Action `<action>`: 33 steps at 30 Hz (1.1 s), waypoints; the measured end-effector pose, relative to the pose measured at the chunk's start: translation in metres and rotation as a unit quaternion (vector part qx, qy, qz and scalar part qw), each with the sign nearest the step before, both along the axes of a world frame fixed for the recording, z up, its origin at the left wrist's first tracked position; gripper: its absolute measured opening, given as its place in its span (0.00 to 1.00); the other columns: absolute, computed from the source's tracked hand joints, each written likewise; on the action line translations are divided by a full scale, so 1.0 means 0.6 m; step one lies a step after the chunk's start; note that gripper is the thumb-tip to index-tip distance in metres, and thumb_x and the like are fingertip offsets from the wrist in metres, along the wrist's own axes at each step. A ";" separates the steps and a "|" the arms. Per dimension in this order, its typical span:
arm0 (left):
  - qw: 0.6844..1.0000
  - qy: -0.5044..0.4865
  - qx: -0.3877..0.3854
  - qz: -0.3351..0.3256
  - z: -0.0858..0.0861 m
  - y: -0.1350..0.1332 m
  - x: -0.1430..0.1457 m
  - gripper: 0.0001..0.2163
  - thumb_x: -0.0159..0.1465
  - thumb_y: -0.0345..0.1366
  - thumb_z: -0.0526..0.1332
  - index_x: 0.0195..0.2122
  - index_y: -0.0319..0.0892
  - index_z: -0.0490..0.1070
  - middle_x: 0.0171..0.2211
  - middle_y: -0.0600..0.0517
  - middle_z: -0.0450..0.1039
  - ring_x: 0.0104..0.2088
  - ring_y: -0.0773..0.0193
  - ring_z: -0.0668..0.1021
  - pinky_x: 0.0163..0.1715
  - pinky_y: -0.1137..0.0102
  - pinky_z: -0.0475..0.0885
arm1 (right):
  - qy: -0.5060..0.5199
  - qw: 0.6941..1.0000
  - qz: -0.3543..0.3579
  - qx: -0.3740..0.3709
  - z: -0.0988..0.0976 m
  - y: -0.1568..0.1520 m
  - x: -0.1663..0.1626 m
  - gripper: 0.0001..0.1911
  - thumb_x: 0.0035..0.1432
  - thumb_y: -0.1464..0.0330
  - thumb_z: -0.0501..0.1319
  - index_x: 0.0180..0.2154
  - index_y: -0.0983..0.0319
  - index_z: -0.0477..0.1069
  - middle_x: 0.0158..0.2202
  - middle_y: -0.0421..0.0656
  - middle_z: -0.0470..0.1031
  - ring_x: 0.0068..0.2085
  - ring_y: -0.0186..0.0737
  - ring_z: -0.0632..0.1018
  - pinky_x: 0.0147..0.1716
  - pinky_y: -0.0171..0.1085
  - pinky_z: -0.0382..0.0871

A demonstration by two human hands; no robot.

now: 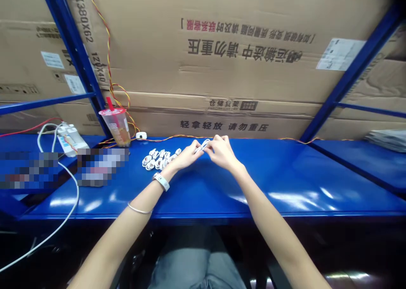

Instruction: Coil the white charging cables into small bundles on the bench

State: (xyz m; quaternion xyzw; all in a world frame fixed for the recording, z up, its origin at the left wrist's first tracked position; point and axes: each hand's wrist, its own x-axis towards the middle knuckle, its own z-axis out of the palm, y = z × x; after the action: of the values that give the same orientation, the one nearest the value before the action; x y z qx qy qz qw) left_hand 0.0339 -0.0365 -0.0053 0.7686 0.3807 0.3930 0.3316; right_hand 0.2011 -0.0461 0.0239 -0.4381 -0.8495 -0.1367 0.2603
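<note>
Between my two hands is a small coiled white cable (203, 145), just above the blue shelf top. My left hand (189, 155) pinches its left end, and my right hand (222, 151) has its fingers closed on the right end. A dark narrow band seems to cross the coil's middle, too small to make out clearly. Just left of my left hand lies a cluster of several similar coiled white cables (155, 159), partly hidden behind that hand and wrist.
A plastic drink cup (116, 126) with a red straw stands at the back left, near a small white switch (141, 135). Further left sits a white power strip (72, 140) with a trailing cord. Cardboard boxes (203, 81) wall off the back; blue posts (352, 69) rise at both sides.
</note>
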 end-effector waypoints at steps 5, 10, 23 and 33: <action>0.992 0.038 0.106 0.052 -0.017 0.004 0.006 0.05 0.60 0.33 0.58 0.33 0.45 0.60 0.26 0.52 0.67 0.27 0.63 0.71 0.26 0.74 0.56 | -0.115 0.989 -0.004 0.090 -0.009 -0.007 -0.016 0.11 0.58 0.73 0.54 0.27 0.65 0.71 0.28 0.52 0.75 0.41 0.50 0.67 0.39 0.46 0.52; 0.975 0.120 0.150 0.116 -0.023 0.008 0.005 0.05 0.60 0.32 0.58 0.35 0.45 0.60 0.23 0.53 0.63 0.23 0.62 0.69 0.24 0.72 0.52 | -0.135 0.982 0.026 0.130 -0.012 -0.005 -0.018 0.13 0.60 0.75 0.51 0.28 0.65 0.72 0.28 0.52 0.74 0.43 0.50 0.66 0.42 0.46 0.52; 0.977 -0.159 -0.131 -0.049 0.003 -0.008 0.011 0.15 0.58 0.48 0.60 0.28 0.41 0.60 0.21 0.57 0.62 0.19 0.73 0.64 0.18 0.76 0.56 | 0.292 0.938 0.154 -0.108 0.011 0.012 0.014 0.11 0.57 0.62 0.60 0.40 0.61 0.72 0.40 0.44 0.74 0.41 0.40 0.73 0.41 0.38 0.64; 0.990 -0.081 -0.096 -0.061 -0.007 -0.001 0.011 0.16 0.58 0.48 0.59 0.35 0.38 0.69 0.27 0.51 0.74 0.26 0.67 0.73 0.25 0.74 0.63 | 0.301 0.919 0.125 -0.224 -0.005 0.016 0.006 0.06 0.50 0.66 0.61 0.29 0.63 0.68 0.24 0.39 0.73 0.27 0.35 0.73 0.27 0.32 0.63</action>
State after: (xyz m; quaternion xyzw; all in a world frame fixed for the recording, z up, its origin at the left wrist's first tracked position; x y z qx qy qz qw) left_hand 0.0406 -0.0372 -0.0097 0.7209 0.3408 0.3943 0.4568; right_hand 0.2050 -0.0367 0.0211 -0.3958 -0.7873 0.2289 0.4136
